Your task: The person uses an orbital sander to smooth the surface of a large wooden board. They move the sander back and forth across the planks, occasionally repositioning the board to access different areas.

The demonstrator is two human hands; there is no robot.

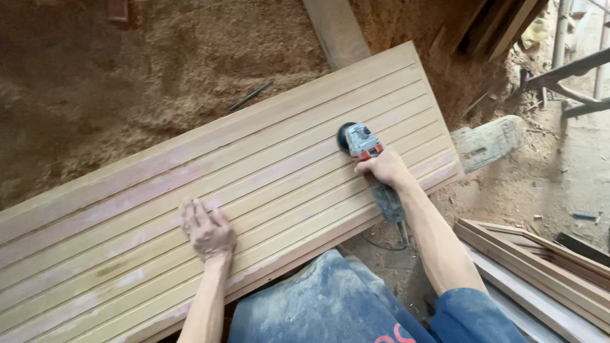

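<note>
A long grooved wooden panel (267,159) lies slanted across the view, its right end higher. My left hand (206,230) rests flat on its lower middle, fingers spread, holding nothing. My right hand (384,169) grips the body of a grey and red angle grinder (361,141), whose dark disc sits against the panel near its right end. The grinder's handle and cord run down past the panel's near edge.
Sawdust covers the floor beyond the panel, with a thin dark rod (251,95) lying in it. A plank (335,28) leans behind the panel. Stacked wooden frames (540,260) sit at lower right. A rough block (489,143) lies past the panel's right end.
</note>
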